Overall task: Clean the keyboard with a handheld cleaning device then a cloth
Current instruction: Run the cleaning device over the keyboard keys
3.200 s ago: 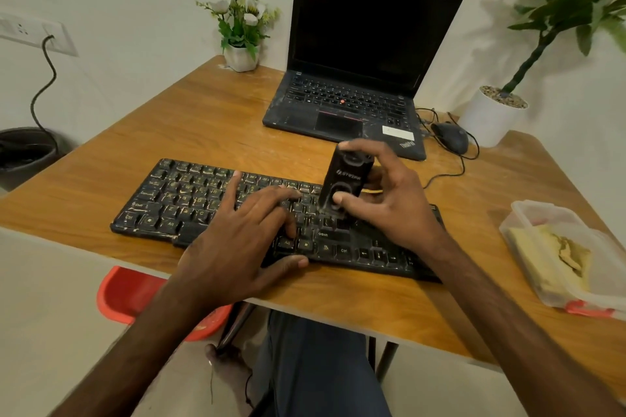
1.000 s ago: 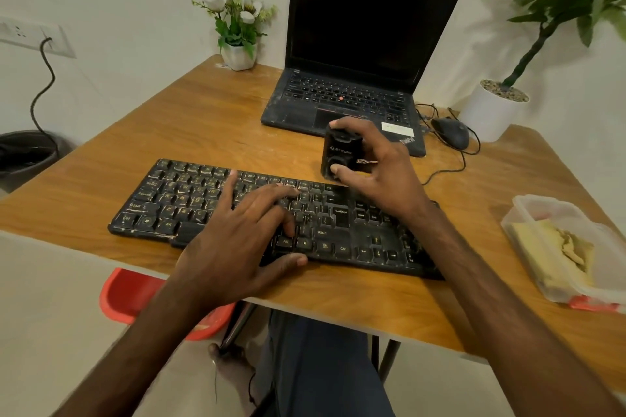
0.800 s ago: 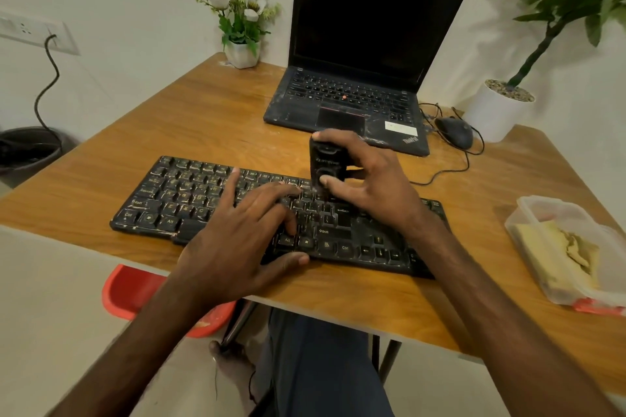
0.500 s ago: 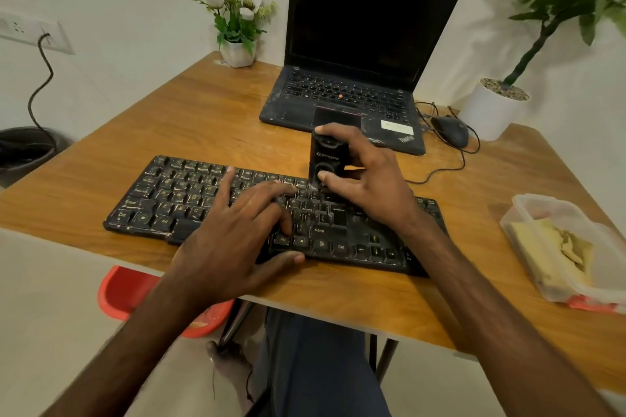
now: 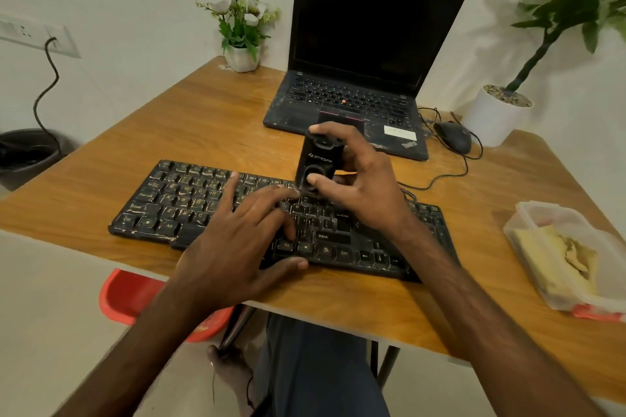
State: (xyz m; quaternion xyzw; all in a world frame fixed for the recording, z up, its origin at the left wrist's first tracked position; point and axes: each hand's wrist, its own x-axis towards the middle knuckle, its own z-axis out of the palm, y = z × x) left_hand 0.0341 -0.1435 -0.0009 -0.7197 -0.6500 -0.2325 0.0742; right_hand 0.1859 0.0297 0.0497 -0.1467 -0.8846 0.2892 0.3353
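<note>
A dusty black keyboard (image 5: 176,203) lies across the near part of the wooden table (image 5: 210,118). My left hand (image 5: 244,240) rests flat on its middle keys, fingers spread and thumb at the front edge. My right hand (image 5: 359,179) grips a small black handheld cleaning device (image 5: 316,162), held upright with its lower end on the keys near the keyboard's upper middle. A yellow cloth (image 5: 555,264) lies folded inside a clear plastic container (image 5: 528,217) at the table's right edge.
An open black laptop (image 5: 355,61) stands behind the keyboard, with a wired mouse (image 5: 454,137) to its right. A small flower pot (image 5: 242,56) and a white planter (image 5: 494,115) sit at the back. A red stool (image 5: 125,298) is under the table.
My right hand has moved the device from the keyboard's right-middle up to its top rows and slightly left. My left hand has stayed on the keys.
</note>
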